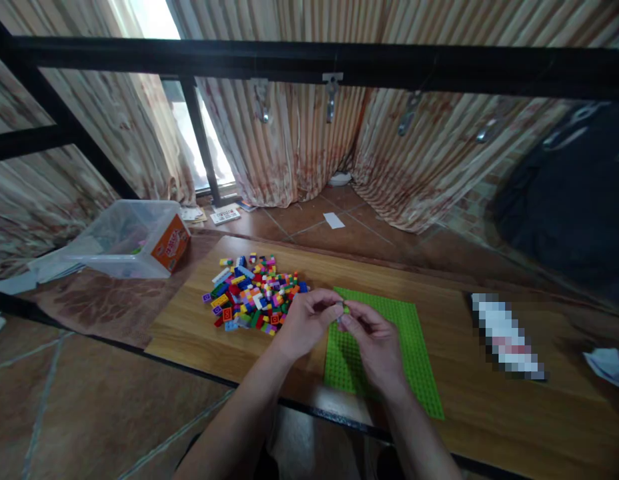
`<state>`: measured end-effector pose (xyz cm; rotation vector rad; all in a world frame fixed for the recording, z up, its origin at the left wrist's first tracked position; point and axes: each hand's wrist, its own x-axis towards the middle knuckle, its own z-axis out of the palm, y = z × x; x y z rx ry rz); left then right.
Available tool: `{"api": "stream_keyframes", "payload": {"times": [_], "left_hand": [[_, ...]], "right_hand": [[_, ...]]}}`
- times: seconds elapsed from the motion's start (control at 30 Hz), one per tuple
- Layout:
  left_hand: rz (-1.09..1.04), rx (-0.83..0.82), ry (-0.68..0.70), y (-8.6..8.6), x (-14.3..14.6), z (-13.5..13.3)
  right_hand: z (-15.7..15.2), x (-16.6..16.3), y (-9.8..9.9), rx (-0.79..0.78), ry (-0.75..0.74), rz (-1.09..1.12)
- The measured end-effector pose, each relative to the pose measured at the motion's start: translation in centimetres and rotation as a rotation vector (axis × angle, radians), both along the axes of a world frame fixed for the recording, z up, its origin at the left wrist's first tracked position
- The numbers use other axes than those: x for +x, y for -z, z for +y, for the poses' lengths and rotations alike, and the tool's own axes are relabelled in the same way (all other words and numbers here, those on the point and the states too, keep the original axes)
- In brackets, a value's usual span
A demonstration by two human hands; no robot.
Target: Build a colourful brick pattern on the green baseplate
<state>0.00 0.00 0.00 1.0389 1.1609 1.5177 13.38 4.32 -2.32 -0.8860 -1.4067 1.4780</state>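
Pleated, striped fabric curtains hang beyond one wood-grained tabletop. At frame centre, two hands, left hand and right hand, pinch one tiny green-topped block above one studded green baseplate; centre-left, rectangular plastic bricks heap uncountably.

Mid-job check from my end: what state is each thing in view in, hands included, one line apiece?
Left hand: grip closed on the small green piece
Right hand: grip closed on it too
Small green piece: held; whether joined to another, too small to tell
Bricks: heaped on the table
Green baseplate: lying flat, partly hidden
Clear bin: upright, open-topped
Curtains: hanging, gapped at left
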Motion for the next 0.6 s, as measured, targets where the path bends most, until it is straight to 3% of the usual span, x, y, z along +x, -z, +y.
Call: {"api": "stream_keyframes", "payload": {"times": [0.2, 0.4, 0.6], "left_hand": [[0.000, -0.026, -0.037, -0.1, -1.2, -0.4], [-0.107, -0.113, -0.201, -0.5, -2.4, -0.7], [-0.223, -0.144, -0.289, -0.8, -2.9, -0.9]], "right_hand": [[0.2, -0.8, 0.4, -0.136, -0.041, 0.098], [0.0, -1.0, 1.3, 0.156, 0.046, -0.267], [-0.9, -1.7, 1.9, 0.486, -0.058, -0.598]]}}
